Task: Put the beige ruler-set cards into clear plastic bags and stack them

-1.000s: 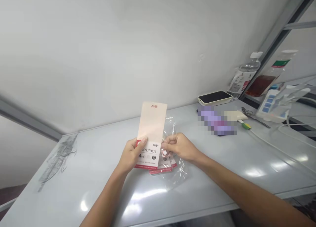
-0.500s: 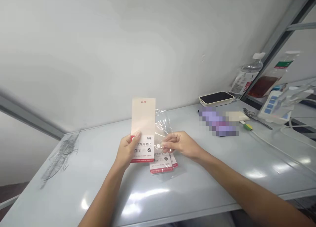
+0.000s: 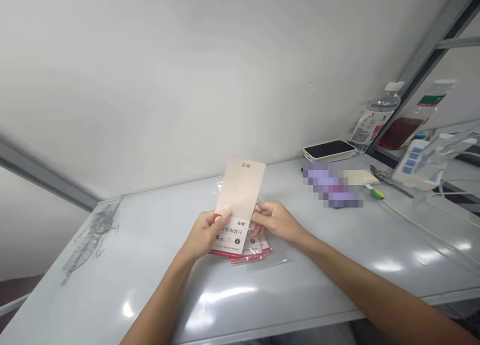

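Note:
My left hand (image 3: 204, 233) pinches the lower left of a tall pale-pink card (image 3: 238, 200) with a red and white printed foot, held upright over a grey table (image 3: 142, 265). My right hand (image 3: 272, 221) grips the card's right edge, fingers closed on it. Under both hands lie more cards of the same kind (image 3: 252, 249) inside a clear plastic bag (image 3: 262, 257), flat on the table.
A phone (image 3: 329, 149) lies face up at the back right, beside a blurred purple patch (image 3: 332, 185) and a small cream box (image 3: 360, 177). Further right are a water bottle (image 3: 375, 116), a power strip (image 3: 412, 161), scissors (image 3: 390, 181) and white cables (image 3: 420, 220). A white wall rises behind.
The card tilted to the right and my right hand came onto its edge. The plastic bag, which stood up behind the card earlier, now lies flat on the table.

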Demonstrator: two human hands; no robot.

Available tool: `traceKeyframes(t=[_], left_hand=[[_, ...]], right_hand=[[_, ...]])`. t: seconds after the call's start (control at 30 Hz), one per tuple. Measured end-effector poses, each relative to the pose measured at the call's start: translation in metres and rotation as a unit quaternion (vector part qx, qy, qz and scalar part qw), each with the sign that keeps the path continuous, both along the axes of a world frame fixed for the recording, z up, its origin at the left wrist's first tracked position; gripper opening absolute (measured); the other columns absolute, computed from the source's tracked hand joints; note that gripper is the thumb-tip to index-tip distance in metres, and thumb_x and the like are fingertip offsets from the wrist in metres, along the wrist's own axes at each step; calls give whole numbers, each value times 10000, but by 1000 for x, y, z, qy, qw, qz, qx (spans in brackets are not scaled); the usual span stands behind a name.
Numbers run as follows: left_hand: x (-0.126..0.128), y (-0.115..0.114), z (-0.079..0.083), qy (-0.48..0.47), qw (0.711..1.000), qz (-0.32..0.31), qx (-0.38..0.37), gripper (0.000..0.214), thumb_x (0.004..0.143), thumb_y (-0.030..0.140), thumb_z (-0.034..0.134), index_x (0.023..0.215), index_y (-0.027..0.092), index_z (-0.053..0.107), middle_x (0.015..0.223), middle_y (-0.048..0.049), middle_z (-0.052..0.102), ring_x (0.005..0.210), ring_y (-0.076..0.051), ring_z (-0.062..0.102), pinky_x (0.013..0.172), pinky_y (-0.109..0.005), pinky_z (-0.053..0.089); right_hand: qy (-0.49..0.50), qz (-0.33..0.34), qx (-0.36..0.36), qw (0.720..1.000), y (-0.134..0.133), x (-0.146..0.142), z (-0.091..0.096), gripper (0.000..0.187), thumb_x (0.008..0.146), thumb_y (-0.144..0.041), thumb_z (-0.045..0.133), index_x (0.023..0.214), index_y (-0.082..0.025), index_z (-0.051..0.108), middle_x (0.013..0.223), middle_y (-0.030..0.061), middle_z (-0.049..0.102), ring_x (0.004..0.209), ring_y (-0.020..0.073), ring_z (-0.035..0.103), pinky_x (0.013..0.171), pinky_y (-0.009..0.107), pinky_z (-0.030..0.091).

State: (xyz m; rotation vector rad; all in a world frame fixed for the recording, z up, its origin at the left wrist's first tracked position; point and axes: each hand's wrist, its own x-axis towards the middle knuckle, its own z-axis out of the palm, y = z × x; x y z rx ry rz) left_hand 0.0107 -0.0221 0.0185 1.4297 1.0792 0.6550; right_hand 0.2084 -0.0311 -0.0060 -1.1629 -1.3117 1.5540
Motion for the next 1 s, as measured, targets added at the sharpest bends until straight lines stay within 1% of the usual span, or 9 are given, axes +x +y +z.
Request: traceKeyframes(t=[0.1,0.3,0.4,0.47,0.53,0.63,0.73,0.87,1.0], left_hand=[[1,-1,0,12,1000,-14,1,386,784,469,488,634,120,561,598,-31,586,505,-102,504,461,-201,391],[0,0,1,-3,997,71,19,332,776,477,499,742,149,539,647,-20,599,532,-119,530,476,-212,404],[0,-1,4,-21,999,44,-9,332,773,472,506,763,143,555,655,-30,606,549,-132,543,489,-223,414],[2,-3,5,-32,999,12,-36,343,780,472,496,768,137,568,665,-42,613,566,-142,556,504,-232,423],[4,-4,5,-42,998,6,-51,348,785,474,487,802,138,575,680,-45,618,576,-147,564,513,-236,427],[7,-5,6,-62,996,61,-33,348,777,475,502,905,156,563,690,-28,615,568,-137,555,508,-230,421],[7,-3,7,-69,991,110,-25,369,766,488,510,933,162,552,667,-13,608,540,-129,543,508,-233,421],[5,-2,5,-75,993,81,-49,371,753,485,531,923,156,560,636,-8,601,517,-124,537,516,-240,429],[4,-3,3,-69,995,33,-56,388,759,487,521,946,150,567,699,-36,626,572,-141,562,520,-239,434]], right_hand=[[15,-4,12,1000,0,-1,0,287,715,-419,612,792,-143,586,722,50,660,557,153,639,499,245,485],[35,-38,29,998,0,0,-1,359,758,-454,563,944,-150,605,679,53,663,519,153,624,497,271,489],[41,-36,49,997,1,2,-2,411,759,-447,565,1042,-152,609,740,70,677,560,157,629,529,285,493],[46,-14,67,997,3,2,-3,394,754,-439,573,1022,-156,632,817,80,682,612,162,637,546,282,492],[49,0,73,996,3,2,-4,378,742,-434,586,996,-162,651,874,83,683,657,173,644,565,285,492],[50,-28,58,997,2,0,-2,355,727,-427,605,958,-164,667,870,86,689,696,187,650,602,298,493],[49,-52,45,996,0,0,1,320,725,-413,611,911,-161,675,881,89,690,712,187,652,611,294,488],[59,-50,53,996,0,1,1,313,715,-392,623,927,-166,668,875,80,691,699,177,645,593,283,484],[65,-40,43,996,2,2,0,350,687,-361,648,977,-166,664,861,76,691,700,184,641,596,290,487]])
